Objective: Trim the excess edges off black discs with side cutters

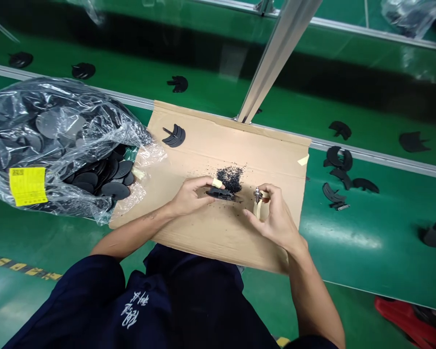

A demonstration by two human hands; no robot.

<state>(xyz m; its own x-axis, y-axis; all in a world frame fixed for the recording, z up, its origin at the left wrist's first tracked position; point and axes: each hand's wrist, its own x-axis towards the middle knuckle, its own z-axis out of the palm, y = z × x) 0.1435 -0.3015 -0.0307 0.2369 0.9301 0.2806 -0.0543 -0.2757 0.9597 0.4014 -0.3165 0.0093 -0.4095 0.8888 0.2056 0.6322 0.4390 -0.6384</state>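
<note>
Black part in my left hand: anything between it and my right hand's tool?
Nothing visible stands between the black part in the left hand and the tool in the right hand, just a gap above the cardboard. Black crumbs lie beyond the part.

The left hand (189,196) holds a black part (222,194) beside black bits (232,180) on cardboard (203,232). The right hand (278,220) holds a tool (257,196). A bag (63,155) lies left.

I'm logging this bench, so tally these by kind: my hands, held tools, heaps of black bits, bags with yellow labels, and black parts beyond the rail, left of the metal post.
Hands: 2
Metal-headed hand tool: 1
Heap of black bits: 1
Yellow-labelled clear plastic bag: 1
Black parts there: 3
Total: 8
</note>
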